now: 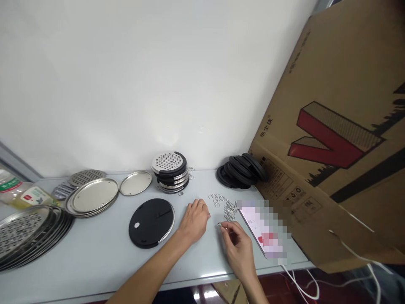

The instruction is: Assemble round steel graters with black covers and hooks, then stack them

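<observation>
We take as our landmark the flat, round black disc with a silvery metal edge [150, 221], lying on the pale grey tabletop [104, 257]. Just to its right rests our left hand [195, 219], palm down with its fingers loosely bent; its fingertips are partly hidden, so we cannot tell whether they hold anything. Farther right of the disc, our right hand [237, 247] has thumb and forefinger closed in a pinch on a small silvery metal piece [219, 224], perhaps a ring, the palm behind them hollow. To the right of the disc and a little beyond it lie loose, thin silver metal rings [217, 197] and a heap of bent silver metal clips [230, 210]; behind it stands a stack of perforated silver discs with black rims [171, 169]. We judge the step in hand to be the handling of one small fitting; the next move seems to call for a precise fingertip grip, with the left hand free to steady the piece.
</observation>
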Action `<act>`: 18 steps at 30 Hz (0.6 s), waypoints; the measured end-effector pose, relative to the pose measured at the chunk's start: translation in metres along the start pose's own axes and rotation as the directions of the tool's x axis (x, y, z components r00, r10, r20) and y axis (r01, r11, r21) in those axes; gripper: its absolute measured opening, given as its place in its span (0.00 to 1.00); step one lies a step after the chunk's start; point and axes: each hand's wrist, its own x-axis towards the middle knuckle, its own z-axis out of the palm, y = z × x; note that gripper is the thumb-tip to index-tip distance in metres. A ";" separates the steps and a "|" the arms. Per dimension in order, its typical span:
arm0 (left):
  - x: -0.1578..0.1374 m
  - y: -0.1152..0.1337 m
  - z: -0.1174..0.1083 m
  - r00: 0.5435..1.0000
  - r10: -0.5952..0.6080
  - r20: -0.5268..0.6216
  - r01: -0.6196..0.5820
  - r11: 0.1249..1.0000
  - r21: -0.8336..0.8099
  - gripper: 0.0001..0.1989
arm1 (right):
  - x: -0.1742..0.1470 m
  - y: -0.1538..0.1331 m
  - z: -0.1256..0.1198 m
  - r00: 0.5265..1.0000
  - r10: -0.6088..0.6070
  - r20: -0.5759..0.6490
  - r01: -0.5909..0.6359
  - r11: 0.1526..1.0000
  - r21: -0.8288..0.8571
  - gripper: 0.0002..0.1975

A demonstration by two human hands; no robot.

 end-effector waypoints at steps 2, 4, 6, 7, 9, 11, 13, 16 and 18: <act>-0.017 -0.002 -0.005 1.000 0.004 0.002 -0.004 1.000 -0.031 0.07 | -0.001 0.001 -0.001 1.000 0.000 -0.006 0.000 1.000 0.021 0.13; -0.036 -0.006 -0.010 1.000 -0.006 0.008 0.006 0.995 -0.102 0.08 | -0.001 0.001 -0.001 1.000 -0.006 -0.004 0.006 0.999 0.033 0.13; -0.054 -0.014 -0.014 0.999 -0.047 0.003 0.047 0.964 -0.261 0.09 | -0.001 0.000 -0.002 1.000 -0.011 -0.001 0.012 0.999 0.042 0.13; -0.062 -0.018 -0.016 0.997 -0.076 -0.007 0.069 0.934 -0.349 0.09 | -0.001 -0.001 -0.003 1.000 -0.013 -0.002 0.013 0.999 0.045 0.13; -0.076 -0.027 -0.017 0.991 -0.132 -0.036 0.097 0.866 -0.491 0.10 | -0.001 -0.003 -0.001 1.000 -0.017 -0.010 0.017 0.998 0.060 0.13; -0.085 -0.034 -0.018 0.987 -0.150 -0.060 0.093 0.833 -0.545 0.10 | -0.002 -0.007 0.003 1.000 -0.009 -0.009 0.010 0.995 0.101 0.13; -0.090 -0.038 -0.017 0.986 -0.150 -0.074 0.083 0.822 -0.563 0.10 | -0.006 -0.013 0.012 0.999 0.025 0.038 -0.031 0.984 0.176 0.14; -0.094 -0.042 -0.016 0.984 -0.148 -0.097 0.066 0.817 -0.573 0.09 | -0.014 -0.023 0.031 0.981 0.091 0.173 -0.141 0.943 0.300 0.15; -0.094 -0.045 -0.013 0.981 -0.152 -0.122 0.050 0.803 -0.593 0.08 | -0.017 -0.029 0.043 0.966 0.124 0.229 -0.201 0.914 0.353 0.16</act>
